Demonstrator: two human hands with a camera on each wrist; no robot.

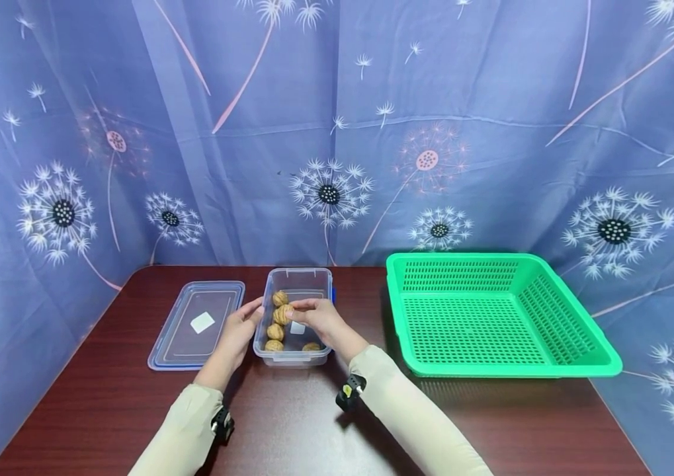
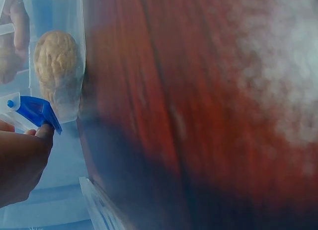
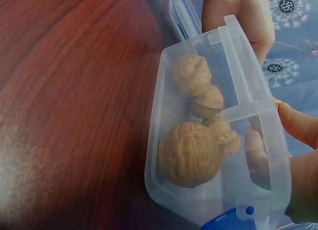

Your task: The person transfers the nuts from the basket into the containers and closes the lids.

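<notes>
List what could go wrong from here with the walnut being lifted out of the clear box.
1. The right hand pinches one walnut with fingertips only; the round shell could slip and fall back among the other walnuts.
2. The clear box is light, and the left hand only touches its side, so it could shift.
3. The green basket sits apart to the right; a walnut dropped on the table could roll off.

Bright, even light throughout; the left wrist view is badly blurred.
</notes>
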